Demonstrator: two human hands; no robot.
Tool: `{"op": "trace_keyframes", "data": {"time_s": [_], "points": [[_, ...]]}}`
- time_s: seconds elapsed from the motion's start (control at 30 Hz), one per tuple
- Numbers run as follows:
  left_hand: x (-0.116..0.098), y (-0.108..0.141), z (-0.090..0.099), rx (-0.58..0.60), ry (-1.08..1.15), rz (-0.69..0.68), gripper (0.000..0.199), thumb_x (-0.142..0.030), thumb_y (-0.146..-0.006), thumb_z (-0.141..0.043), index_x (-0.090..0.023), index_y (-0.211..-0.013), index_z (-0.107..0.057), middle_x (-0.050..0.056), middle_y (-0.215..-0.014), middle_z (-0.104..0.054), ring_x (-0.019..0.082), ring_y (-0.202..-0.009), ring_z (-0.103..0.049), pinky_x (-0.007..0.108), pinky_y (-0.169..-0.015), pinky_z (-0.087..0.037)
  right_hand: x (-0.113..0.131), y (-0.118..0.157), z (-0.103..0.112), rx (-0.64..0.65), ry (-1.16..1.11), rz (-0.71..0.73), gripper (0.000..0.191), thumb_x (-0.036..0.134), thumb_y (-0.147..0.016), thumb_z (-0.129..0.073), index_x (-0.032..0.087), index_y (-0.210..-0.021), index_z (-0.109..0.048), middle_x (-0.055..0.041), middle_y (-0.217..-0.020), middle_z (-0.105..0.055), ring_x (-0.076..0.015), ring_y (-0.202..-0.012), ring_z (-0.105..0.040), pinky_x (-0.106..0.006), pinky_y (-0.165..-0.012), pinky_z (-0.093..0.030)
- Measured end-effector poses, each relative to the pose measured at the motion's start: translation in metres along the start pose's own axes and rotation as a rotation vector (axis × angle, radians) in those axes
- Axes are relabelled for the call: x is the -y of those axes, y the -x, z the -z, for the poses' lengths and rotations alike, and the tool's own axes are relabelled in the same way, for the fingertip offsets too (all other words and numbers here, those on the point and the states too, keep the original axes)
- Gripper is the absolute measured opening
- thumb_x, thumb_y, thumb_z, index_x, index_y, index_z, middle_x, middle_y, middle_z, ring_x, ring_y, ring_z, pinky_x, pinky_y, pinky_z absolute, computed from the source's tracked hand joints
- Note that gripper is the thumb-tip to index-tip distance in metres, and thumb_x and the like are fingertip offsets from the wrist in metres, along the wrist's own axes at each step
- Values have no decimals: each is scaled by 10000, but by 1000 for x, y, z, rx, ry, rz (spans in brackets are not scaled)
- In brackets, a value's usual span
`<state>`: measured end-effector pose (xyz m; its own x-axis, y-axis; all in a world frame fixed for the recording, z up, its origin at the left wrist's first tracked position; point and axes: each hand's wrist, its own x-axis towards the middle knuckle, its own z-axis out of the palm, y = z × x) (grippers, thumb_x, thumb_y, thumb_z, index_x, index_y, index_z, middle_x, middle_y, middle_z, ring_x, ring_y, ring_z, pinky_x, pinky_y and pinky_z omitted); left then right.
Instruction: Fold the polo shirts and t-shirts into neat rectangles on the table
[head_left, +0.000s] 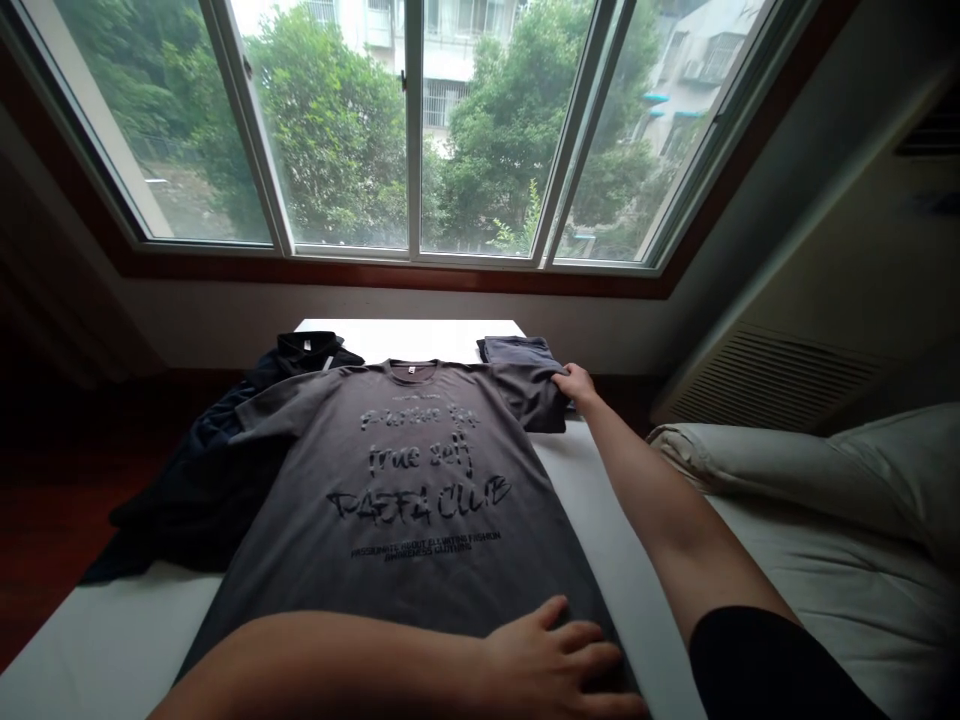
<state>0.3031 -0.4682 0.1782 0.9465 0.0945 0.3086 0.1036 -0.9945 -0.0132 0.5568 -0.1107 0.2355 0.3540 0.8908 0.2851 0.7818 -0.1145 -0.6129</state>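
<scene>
The gray T-shirt [420,450] lies spread face up on the white table [600,500], its long axis running from the person toward the window [412,130], collar at the far end, printed text upright. The right hand [576,388] has its fingers closed on the sleeve at the shirt's right. The left hand [566,660] rests on the lower right part, fingers spread. Dark clothes [195,470] lie at the left.
</scene>
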Motion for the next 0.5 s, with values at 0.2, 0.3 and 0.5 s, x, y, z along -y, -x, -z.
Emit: {"op": "trace_keyframes", "data": {"time_s": [0.2,0.3,0.5], "points": [[-35,-35,-37,68,72,126,265,-400,-1040,-444,-217,-1036,-636,98,-941,-696,196,-690,-621,319,-494,-330,39,-41,13,-123,-123,-6,207,268,-822,-672,165,-1001,-661,-78,-969,-711,-173,-825,-617,-258,-778,-499],[-40,-45,-35,170,158,163,306,-465,-1038,-457,-204,-959,-597,59,-852,-705,187,-622,-639,313,-456,-287,52,-41,9,26,-74,-43,190,216,-760,-728,141,-931,-695,-94,-931,-718,-205,-860,-646,-289,-822,-508],[-19,-30,3,274,445,423,418,-616,-940,-574,-241,-1126,-559,30,-1031,-745,210,-721,-715,289,-420,-271,84,-23,-8,183,-362,-66,240,203,-805,-704,126,-1033,-692,-64,-866,-720,-174,-750,-657,-273,-727,-540]]}}
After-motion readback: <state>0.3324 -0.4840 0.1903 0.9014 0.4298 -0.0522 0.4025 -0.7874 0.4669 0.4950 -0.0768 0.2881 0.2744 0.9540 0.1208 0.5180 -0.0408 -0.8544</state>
